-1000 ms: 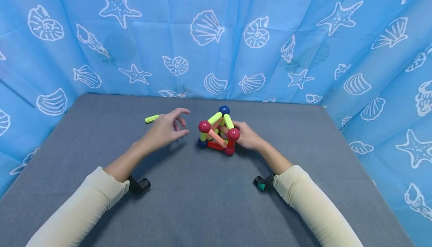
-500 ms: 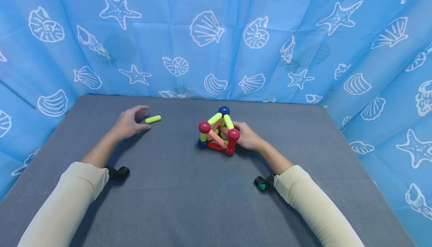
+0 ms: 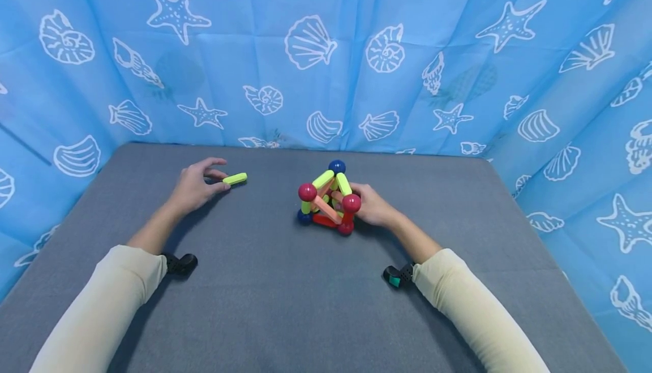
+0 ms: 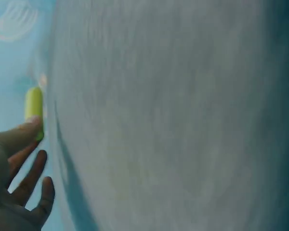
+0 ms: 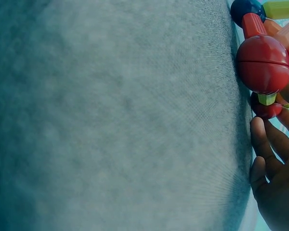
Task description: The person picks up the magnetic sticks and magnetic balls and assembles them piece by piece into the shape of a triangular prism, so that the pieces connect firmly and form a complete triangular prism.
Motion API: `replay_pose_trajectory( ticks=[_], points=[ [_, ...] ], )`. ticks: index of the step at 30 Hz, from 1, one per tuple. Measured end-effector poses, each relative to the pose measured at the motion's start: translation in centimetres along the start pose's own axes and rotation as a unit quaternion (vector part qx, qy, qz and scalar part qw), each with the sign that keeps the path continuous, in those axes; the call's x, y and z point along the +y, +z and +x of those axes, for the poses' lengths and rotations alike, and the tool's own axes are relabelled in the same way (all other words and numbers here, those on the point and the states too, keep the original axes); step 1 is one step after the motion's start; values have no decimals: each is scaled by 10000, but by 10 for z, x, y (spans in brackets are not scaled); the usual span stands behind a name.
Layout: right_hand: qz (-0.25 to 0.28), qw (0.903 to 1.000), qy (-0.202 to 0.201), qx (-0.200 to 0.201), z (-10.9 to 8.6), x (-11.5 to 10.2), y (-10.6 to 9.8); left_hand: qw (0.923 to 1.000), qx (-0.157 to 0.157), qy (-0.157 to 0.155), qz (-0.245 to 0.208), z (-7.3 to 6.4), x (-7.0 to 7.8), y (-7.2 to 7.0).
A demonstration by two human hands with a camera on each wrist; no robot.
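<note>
In the head view, my left hand [image 3: 194, 187] pinches one end of a yellow-green magnetic rod [image 3: 235, 179] between thumb and finger. The left wrist view shows the rod [image 4: 33, 102] sticking out beyond the fingertips, with the other fingers spread below. Further right stands a magnetic ball-and-rod structure [image 3: 324, 210] of red and blue balls joined by green, orange and red rods. My right hand [image 3: 373, 206] holds it from the right side, its fingertips partly hidden behind a red ball [image 3: 351, 203]. In the right wrist view, fingers reach around the lower red ball [image 5: 267, 107].
Grey cloth covers the table [image 3: 285, 305]. A blue curtain [image 3: 336, 78] with white shells and starfish rises along the back and sides. Black wrist cameras stick out beneath both forearms, the left one [image 3: 182, 264] close above the cloth.
My left hand has moved left from near the structure to the green rod and now pinches it; the rod has shifted slightly right and up. The right hand and structure have stayed put.
</note>
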State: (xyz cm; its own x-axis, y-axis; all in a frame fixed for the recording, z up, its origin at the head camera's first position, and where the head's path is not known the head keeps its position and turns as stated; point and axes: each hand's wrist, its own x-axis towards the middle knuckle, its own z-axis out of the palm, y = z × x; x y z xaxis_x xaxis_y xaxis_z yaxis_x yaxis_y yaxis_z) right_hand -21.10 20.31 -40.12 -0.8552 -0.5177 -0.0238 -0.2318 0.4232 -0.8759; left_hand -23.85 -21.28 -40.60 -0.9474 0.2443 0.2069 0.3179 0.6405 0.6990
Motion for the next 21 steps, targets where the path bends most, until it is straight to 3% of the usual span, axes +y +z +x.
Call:
replay_pose_trajectory(
  ticks=[5, 9, 13, 17, 21],
  points=[
    [42, 9998, -216, 28, 1, 1, 0, 9952, 177, 607, -748, 0, 38, 12],
    [46, 9989, -458, 45, 1, 3, 0, 9838, 235, 1175, -1331, -2, 80, 24],
    [34, 9991, -409, 84, 2, 4, 1, 9713, 181, 1736, -1618, -6, 116, 38],
    [61, 9996, -273, 100, 1, 3, 2, 9618, -19, 2153, -1691, -8, 137, 52],
    [32, 9997, -218, 107, 1, 3, 2, 9573, -230, 2407, -1582, -8, 146, 65]
  ],
)
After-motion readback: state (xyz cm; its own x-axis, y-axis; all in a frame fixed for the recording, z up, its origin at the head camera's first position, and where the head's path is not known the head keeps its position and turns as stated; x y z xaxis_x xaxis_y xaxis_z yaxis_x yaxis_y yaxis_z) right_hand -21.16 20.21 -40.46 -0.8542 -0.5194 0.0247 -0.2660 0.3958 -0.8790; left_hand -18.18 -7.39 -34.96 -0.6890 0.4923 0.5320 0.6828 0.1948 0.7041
